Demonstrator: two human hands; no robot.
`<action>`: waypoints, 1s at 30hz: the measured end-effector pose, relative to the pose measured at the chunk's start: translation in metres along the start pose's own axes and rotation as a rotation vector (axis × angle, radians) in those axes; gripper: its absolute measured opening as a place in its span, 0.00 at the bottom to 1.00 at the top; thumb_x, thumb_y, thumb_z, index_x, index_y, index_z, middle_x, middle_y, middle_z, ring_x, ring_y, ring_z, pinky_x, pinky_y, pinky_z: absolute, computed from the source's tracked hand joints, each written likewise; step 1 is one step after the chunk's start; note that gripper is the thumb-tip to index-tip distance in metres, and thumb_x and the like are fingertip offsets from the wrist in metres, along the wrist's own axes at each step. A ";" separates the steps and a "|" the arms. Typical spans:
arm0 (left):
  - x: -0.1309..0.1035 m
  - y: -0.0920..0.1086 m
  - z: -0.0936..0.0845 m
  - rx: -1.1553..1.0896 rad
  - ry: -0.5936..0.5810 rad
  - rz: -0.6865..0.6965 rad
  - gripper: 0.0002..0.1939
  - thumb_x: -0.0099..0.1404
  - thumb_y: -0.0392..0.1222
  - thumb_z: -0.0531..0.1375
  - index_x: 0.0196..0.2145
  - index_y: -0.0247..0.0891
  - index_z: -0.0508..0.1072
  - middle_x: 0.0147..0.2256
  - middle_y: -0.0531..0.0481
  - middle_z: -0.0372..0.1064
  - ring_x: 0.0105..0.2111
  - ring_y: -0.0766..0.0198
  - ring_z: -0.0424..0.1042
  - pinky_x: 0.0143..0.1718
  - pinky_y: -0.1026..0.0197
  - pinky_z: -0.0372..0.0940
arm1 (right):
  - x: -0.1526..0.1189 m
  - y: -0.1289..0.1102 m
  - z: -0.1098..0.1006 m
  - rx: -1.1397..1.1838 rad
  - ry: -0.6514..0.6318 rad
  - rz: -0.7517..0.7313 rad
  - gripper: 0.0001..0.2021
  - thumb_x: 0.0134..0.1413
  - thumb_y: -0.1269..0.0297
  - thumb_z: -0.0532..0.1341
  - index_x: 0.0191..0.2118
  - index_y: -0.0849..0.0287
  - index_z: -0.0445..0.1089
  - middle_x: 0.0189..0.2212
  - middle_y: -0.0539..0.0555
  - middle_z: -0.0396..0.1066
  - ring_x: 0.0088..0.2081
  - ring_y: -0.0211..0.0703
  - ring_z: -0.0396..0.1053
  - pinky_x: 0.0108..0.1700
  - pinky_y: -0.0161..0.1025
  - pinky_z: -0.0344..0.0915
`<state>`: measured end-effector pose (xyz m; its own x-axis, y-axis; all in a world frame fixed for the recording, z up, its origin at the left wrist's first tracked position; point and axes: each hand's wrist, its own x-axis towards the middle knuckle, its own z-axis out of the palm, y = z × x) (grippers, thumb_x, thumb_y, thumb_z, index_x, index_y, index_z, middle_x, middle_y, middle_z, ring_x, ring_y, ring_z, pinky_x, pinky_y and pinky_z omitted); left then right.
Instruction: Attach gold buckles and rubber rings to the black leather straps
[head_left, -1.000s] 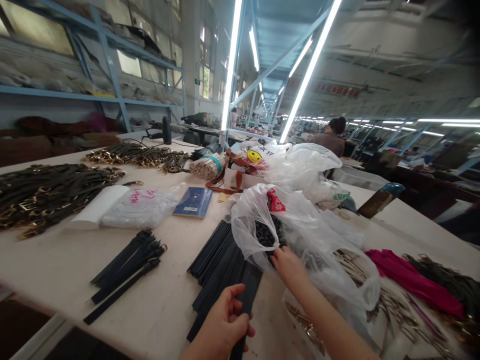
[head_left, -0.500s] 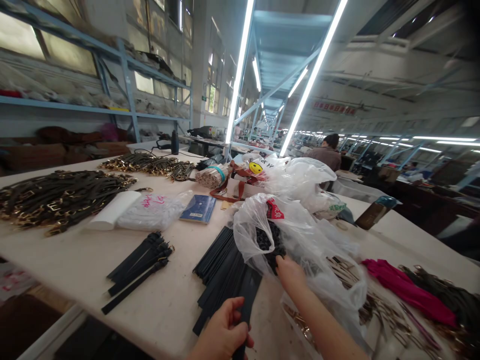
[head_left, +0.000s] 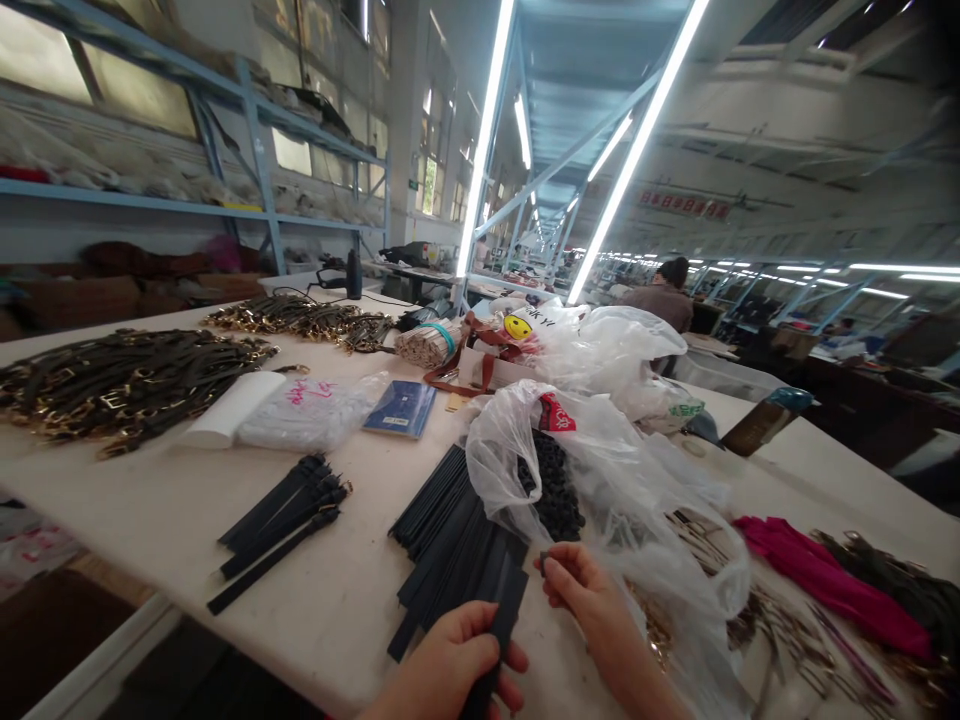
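Fingers of the left hand are closed round a flat black strap, its free end angling toward one o'clock. Just beside it, the right hand pinches a small black piece between thumb and forefinger, a narrow gap short of the strap's edge.

Around twelve from the left hand lies a fanned stack of black straps, and at one, black loops sit by the mouth of a clear plastic bag. That bag crowds the right hand's side, with magenta cloth farther off at three.

Toward ten I see a strap bundle, set back from the counter's near edge, with bare surface between it and the stack. A blue notebook lies toward eleven, well apart from both hands.
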<state>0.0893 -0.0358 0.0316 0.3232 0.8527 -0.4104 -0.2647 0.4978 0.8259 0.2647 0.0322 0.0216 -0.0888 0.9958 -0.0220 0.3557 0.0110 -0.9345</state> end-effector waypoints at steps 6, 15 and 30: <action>-0.003 0.001 0.001 -0.152 -0.054 -0.157 0.18 0.46 0.34 0.56 0.38 0.32 0.68 0.31 0.47 0.70 0.26 0.67 0.70 0.21 0.69 0.62 | -0.037 0.006 0.017 0.877 -0.079 0.379 0.19 0.38 0.60 0.69 0.39 0.58 0.70 0.30 0.50 0.74 0.26 0.31 0.67 0.31 0.30 0.65; -0.010 -0.003 0.018 -0.203 0.016 -0.164 0.16 0.47 0.34 0.57 0.37 0.32 0.70 0.33 0.44 0.71 0.27 0.66 0.70 0.23 0.69 0.62 | -0.049 0.026 0.015 1.004 -0.066 0.423 0.14 0.37 0.63 0.70 0.34 0.57 0.70 0.27 0.46 0.73 0.26 0.29 0.67 0.30 0.28 0.64; -0.011 -0.018 0.005 0.566 0.074 0.085 0.12 0.58 0.46 0.51 0.30 0.35 0.68 0.20 0.55 0.66 0.14 0.73 0.54 0.16 0.70 0.49 | -0.065 0.025 0.017 0.699 0.000 0.294 0.18 0.30 0.55 0.71 0.30 0.58 0.70 0.23 0.47 0.70 0.24 0.37 0.67 0.30 0.36 0.64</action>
<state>0.0953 -0.0546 0.0231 0.2521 0.9050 -0.3426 0.2471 0.2821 0.9270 0.2632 -0.0341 -0.0066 -0.0813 0.9489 -0.3049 -0.3077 -0.3149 -0.8979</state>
